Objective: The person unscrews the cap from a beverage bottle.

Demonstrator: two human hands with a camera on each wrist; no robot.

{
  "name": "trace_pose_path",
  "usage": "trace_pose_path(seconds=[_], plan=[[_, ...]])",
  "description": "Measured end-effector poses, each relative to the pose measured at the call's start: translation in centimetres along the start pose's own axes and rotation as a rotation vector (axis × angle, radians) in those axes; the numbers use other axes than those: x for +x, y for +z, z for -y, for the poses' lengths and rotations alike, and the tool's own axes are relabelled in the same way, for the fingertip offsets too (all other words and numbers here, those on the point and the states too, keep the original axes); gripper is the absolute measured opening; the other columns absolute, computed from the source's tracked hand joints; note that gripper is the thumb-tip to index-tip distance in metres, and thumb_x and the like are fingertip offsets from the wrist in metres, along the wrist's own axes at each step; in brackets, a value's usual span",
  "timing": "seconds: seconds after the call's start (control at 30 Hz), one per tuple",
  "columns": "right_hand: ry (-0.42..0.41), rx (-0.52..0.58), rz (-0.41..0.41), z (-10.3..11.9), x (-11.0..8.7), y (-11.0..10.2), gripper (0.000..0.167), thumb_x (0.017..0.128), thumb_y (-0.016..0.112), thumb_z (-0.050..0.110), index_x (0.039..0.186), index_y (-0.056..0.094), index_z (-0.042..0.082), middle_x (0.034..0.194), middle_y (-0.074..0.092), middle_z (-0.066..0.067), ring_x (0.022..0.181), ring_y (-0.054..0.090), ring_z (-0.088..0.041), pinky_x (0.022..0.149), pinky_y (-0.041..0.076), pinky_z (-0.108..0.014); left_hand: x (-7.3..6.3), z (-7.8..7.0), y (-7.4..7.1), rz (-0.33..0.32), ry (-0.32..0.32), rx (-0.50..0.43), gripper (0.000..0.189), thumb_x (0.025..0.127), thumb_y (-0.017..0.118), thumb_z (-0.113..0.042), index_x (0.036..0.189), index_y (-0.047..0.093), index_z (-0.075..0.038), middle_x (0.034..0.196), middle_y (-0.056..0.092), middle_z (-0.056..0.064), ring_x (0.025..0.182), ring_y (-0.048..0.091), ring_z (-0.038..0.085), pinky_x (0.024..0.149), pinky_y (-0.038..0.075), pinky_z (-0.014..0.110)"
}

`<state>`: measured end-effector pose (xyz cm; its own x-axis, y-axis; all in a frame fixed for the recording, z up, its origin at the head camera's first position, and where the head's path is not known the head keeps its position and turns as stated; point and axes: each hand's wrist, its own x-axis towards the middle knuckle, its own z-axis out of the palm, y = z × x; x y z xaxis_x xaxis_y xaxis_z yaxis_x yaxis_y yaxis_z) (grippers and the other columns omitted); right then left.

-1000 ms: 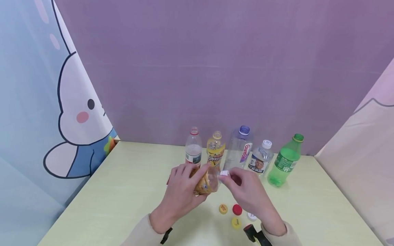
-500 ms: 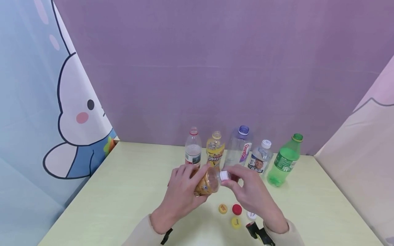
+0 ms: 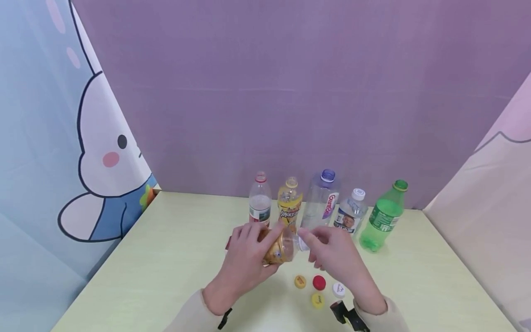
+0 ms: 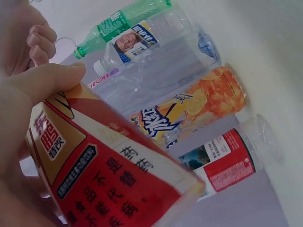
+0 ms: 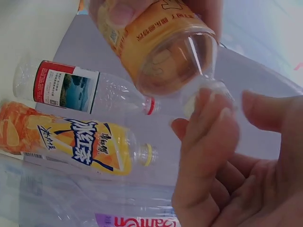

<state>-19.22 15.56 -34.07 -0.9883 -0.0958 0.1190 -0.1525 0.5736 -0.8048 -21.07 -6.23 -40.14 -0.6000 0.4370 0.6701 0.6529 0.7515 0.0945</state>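
Observation:
My left hand grips a bottle with a red and gold label, its neck tilted to the right toward my other hand. At that neck the fingers of my right hand are curled around the white bottle cap. The right wrist view shows the index finger against the cap, with the thumb close on its other side. In the head view my right fingers hide the cap. Loose on the table below lie an orange cap, a red cap, a white cap and a yellow cap.
Behind my hands several bottles stand in a row: a red-ringed clear bottle, a yellow-labelled bottle, a large bluish bottle, a small white-topped bottle and a green bottle. A purple curtain hangs behind the table.
My right fingers have turned around the neck of the held bottle; its white cap, visible half a second ago, is now behind them. My left hand and the standing bottles stay almost in place.

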Motion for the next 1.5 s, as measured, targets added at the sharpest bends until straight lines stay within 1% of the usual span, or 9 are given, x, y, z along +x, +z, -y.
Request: trace_pose_path(seconds=[0.07,0.27,0.53,0.73,0.93,1.13,1.3,1.4,1.5], plan=[[0.014,0.005,-0.014,0.0,0.0,0.4,0.041,0.096,0.067,0.048,0.097,0.073,0.007,0.067,0.064,-0.002,0.056,0.060,-0.018,0.053,0.054,-0.031,0.0,-0.1,0.0,-0.016,0.014,0.026,0.091,0.064,0.096,-0.038,0.144,0.055,-0.024,0.114,0.058,0.008,0.108,0.056,0.029,0.088,0.047,0.047],[-0.042,-0.021,-0.051,-0.2,0.1,1.2,0.026,0.099,0.067,0.034,0.094,0.070,0.009,0.069,0.062,-0.001,0.061,0.059,-0.016,0.057,0.053,-0.029,-0.2,0.2,0.1,-0.070,0.035,0.077,0.089,0.060,0.096,-0.037,0.140,0.059,-0.023,0.114,0.059,0.010,0.106,0.058,0.029,0.084,0.047,0.046],[-0.116,-0.051,-0.052,-0.5,0.1,1.1,0.017,0.098,0.069,0.029,0.096,0.068,0.012,0.069,0.057,0.003,0.061,0.053,-0.016,0.057,0.046,-0.027,-0.2,0.3,0.0,-0.045,0.019,0.040,0.088,0.062,0.096,-0.039,0.140,0.060,-0.022,0.116,0.059,0.011,0.106,0.057,0.030,0.084,0.047,0.045],[-0.243,-0.043,-0.070,-0.5,0.1,1.2,0.014,0.097,0.070,0.027,0.099,0.069,0.013,0.068,0.051,0.005,0.061,0.048,-0.012,0.055,0.040,-0.024,-0.1,0.3,-0.2,-0.038,0.015,0.021,0.088,0.062,0.097,-0.038,0.139,0.059,-0.021,0.112,0.059,0.010,0.103,0.057,0.029,0.083,0.049,0.046],[-0.374,-0.066,-0.082,-0.9,0.1,1.3,0.008,0.096,0.071,0.019,0.100,0.067,0.014,0.068,0.050,0.009,0.059,0.047,-0.008,0.053,0.041,-0.023,0.0,0.4,-0.3,-0.057,0.019,-0.017,0.089,0.058,0.098,-0.038,0.137,0.060,-0.021,0.110,0.059,0.008,0.099,0.057,0.026,0.080,0.049,0.044],[-0.561,-0.089,-0.101,-1.6,0.4,1.3,0.009,0.094,0.072,0.009,0.100,0.066,0.012,0.069,0.047,0.013,0.058,0.044,-0.003,0.051,0.041,-0.021,0.0,0.6,-0.7,-0.020,0.002,-0.066,0.090,0.061,0.098,-0.039,0.139,0.058,-0.022,0.112,0.059,0.006,0.101,0.056,0.024,0.081,0.048,0.042],[-0.707,-0.096,-0.090,-2.1,0.9,1.1,0.015,0.091,0.073,0.003,0.102,0.066,0.011,0.073,0.047,0.014,0.061,0.043,-0.001,0.051,0.041,-0.019,0.0,0.7,-1.0,0.007,-0.015,-0.108,0.090,0.062,0.098,-0.039,0.141,0.058,-0.022,0.112,0.059,0.005,0.103,0.055,0.023,0.080,0.047,0.041],[-0.772,-0.119,-0.087,-2.4,1.1,0.9,0.017,0.090,0.073,0.003,0.104,0.067,0.010,0.076,0.049,0.013,0.064,0.043,-0.001,0.052,0.042,-0.019,0.0,0.7,-1.0,0.025,-0.025,-0.137,0.089,0.063,0.097,-0.038,0.141,0.058,-0.022,0.114,0.058,0.004,0.104,0.053,0.022,0.081,0.046,0.040],[-0.807,-0.142,-0.081,-2.6,1.2,0.8,0.017,0.093,0.073,0.009,0.109,0.067,0.009,0.080,0.052,0.011,0.067,0.045,-0.001,0.055,0.044,-0.020,0.0,0.7,-1.1,0.045,-0.034,-0.156,0.089,0.065,0.096,-0.039,0.143,0.057,-0.024,0.116,0.058,0.004,0.105,0.052,0.020,0.082,0.046,0.040]])
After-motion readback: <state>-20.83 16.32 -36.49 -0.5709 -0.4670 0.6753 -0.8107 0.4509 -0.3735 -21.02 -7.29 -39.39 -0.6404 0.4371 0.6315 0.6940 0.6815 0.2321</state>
